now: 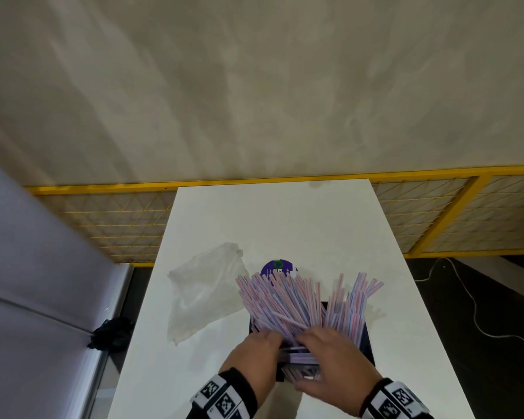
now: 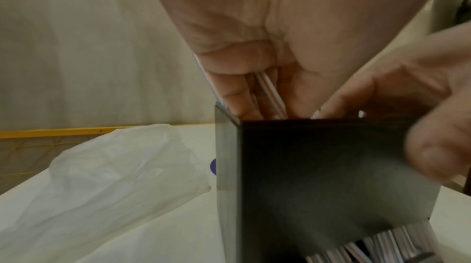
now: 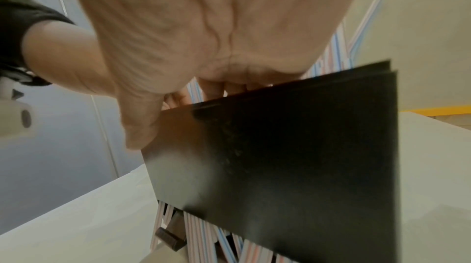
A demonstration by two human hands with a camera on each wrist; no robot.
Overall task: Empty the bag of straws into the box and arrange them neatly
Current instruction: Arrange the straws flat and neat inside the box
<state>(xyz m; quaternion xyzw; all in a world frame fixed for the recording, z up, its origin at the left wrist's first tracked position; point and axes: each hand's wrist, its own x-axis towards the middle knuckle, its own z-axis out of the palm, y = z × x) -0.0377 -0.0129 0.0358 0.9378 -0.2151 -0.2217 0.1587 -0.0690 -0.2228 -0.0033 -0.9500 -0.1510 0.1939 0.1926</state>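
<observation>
A black box (image 1: 366, 340) stands on the white table (image 1: 285, 213), stuffed with pink, blue and white striped straws (image 1: 288, 297) that fan out of its top. More straw ends (image 3: 198, 233) show at a low opening in its near wall. My left hand (image 1: 270, 338) reaches into the near left corner, its curled fingers (image 2: 234, 94) holding a few straws (image 2: 267, 90). My right hand (image 1: 309, 335) lies over the near rim with its fingers (image 3: 216, 88) among the straws and its thumb (image 3: 140, 122) outside the box wall (image 3: 305, 146). The clear plastic bag (image 1: 200, 294) lies slack left of the box.
A purple round disc (image 1: 273, 267) lies on the table just behind the straws. A yellow wire fence (image 1: 109, 225) runs past the table's far end. A grey partition (image 1: 28, 282) stands to the left, and a white cable (image 1: 472, 303) trails on the dark floor at the right.
</observation>
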